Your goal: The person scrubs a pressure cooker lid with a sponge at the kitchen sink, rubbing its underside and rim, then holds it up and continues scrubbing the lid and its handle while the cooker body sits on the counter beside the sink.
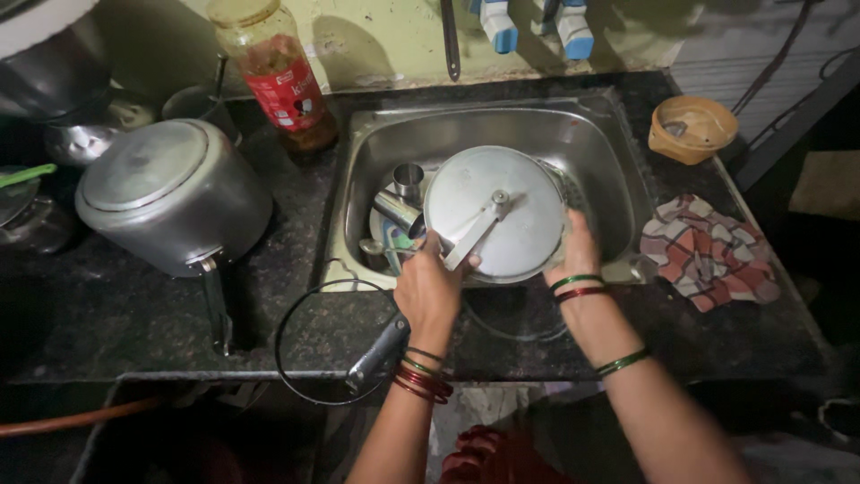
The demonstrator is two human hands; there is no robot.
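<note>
A round steel pressure-cooker lid (520, 193) with a metal bar across its middle is held tilted over the steel sink (596, 143). My left hand (430, 287) grips its lower left edge near the bar. The lid's right rim rests in my right hand (575, 253). Both wrists carry red and green bangles. Behind the lid in the sink lie steel tumblers (408, 179) and other dishes, partly hidden.
A pressure-cooker pot (175, 193) lies on the dark counter at left. A black rubber gasket ring (296, 309) and a black handle (376, 354) lie at the front edge. A sauce bottle (282, 76) stands behind; an orange bowl (692, 128) and checked cloth (708, 251) sit at right.
</note>
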